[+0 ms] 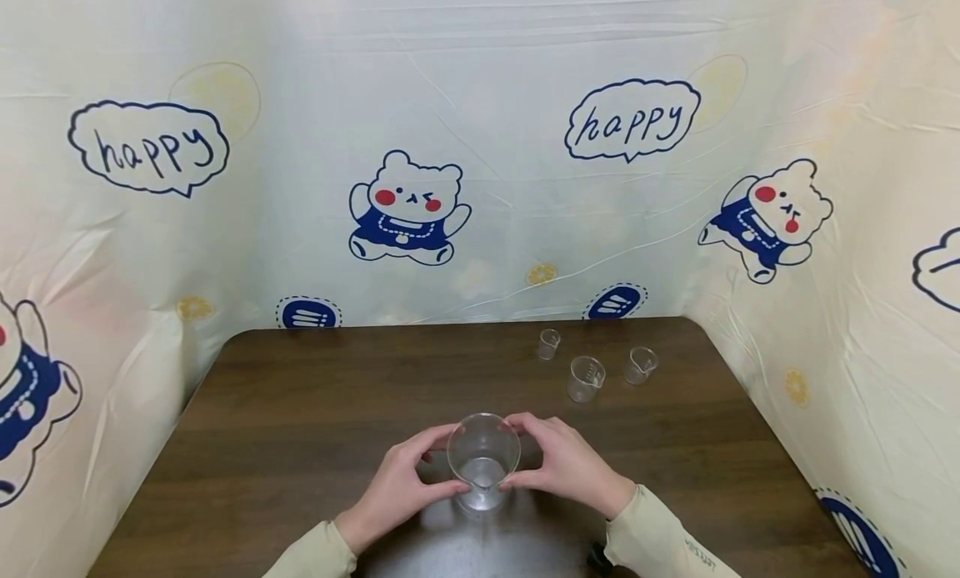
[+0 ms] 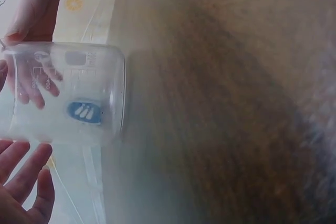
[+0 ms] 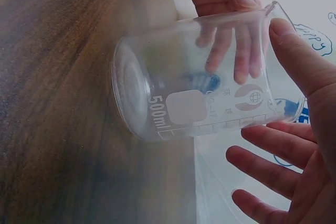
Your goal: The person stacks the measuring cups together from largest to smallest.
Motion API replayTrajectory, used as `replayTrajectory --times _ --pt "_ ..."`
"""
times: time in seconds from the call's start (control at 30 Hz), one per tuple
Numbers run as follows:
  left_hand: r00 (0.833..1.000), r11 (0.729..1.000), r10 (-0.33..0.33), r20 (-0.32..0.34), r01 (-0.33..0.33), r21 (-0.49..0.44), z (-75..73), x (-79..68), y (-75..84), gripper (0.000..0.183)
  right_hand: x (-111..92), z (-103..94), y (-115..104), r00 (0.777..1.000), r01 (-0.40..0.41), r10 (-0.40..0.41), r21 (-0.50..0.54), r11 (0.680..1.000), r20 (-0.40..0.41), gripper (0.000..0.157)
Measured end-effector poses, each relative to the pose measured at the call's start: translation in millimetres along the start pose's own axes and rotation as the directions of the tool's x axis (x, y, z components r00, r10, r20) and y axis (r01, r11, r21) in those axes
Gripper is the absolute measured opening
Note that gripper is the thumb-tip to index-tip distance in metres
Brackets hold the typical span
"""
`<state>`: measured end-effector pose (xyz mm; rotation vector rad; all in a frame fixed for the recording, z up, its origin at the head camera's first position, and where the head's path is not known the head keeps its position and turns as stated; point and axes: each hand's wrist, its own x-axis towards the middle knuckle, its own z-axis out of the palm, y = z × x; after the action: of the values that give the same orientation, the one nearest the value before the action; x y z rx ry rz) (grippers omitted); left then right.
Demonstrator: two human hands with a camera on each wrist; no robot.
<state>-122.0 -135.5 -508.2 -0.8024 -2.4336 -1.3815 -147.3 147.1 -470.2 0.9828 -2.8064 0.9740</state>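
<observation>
A clear glass beaker (image 1: pixel 483 453) marked 500ml stands upright between both hands at the front middle of the table, its base at the dark tabletop. My left hand (image 1: pixel 401 478) grips it near the rim, thumb on the near side and fingers toward the far side. From the opposite side my right hand (image 1: pixel 566 465) holds the upper part the same way. In the right wrist view the beaker (image 3: pixel 194 77) shows its spout, white scale and label patch. The left hand's fingers (image 3: pixel 244 45) appear through the glass there.
Three smaller clear beakers stand farther back on the right: a tiny beaker (image 1: pixel 549 344), a larger beaker (image 1: pixel 586 379) and another beaker (image 1: pixel 641 366). The brown wooden table (image 1: pixel 300 394) is enclosed by a patterned cloth (image 1: pixel 480 77). A small black object (image 1: pixel 598 559) shows beside the right sleeve.
</observation>
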Motion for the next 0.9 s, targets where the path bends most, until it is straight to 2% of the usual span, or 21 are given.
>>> replayTrajectory --times 0.23,0.47,0.63,0.73,0.9 --pt "1.0 1.0 -0.011 -0.004 0.011 -0.011 2.2 -4.1 2.0 0.072 -3.1 0.3 -0.4 1.0 -0.013 0.013 0.018 1.0 0.021 0.072" --pt "1.0 1.0 -0.004 -0.009 0.004 -0.02 4.3 -8.8 0.7 0.072 -4.9 2.5 -1.1 1.0 0.014 -0.014 -0.005 1.0 0.022 0.071" --pt "1.0 1.0 0.006 -0.002 -0.006 -0.028 6.3 -10.7 -1.8 0.072 -5.6 3.1 -0.9 0.999 0.008 -0.009 0.02 1.0 0.039 0.072" --pt "1.0 1.0 0.004 0.027 -0.003 -0.026 7.1 -10.4 -2.7 0.075 -5.8 3.2 -0.5 0.999 0.011 -0.011 0.022 1.0 0.036 0.072" --pt "0.989 0.999 -0.047 0.139 0.047 0.0 8.8 -10.3 -2.8 0.093 -5.8 4.0 0.1 0.999 0.019 -0.02 0.026 0.999 0.031 0.071"
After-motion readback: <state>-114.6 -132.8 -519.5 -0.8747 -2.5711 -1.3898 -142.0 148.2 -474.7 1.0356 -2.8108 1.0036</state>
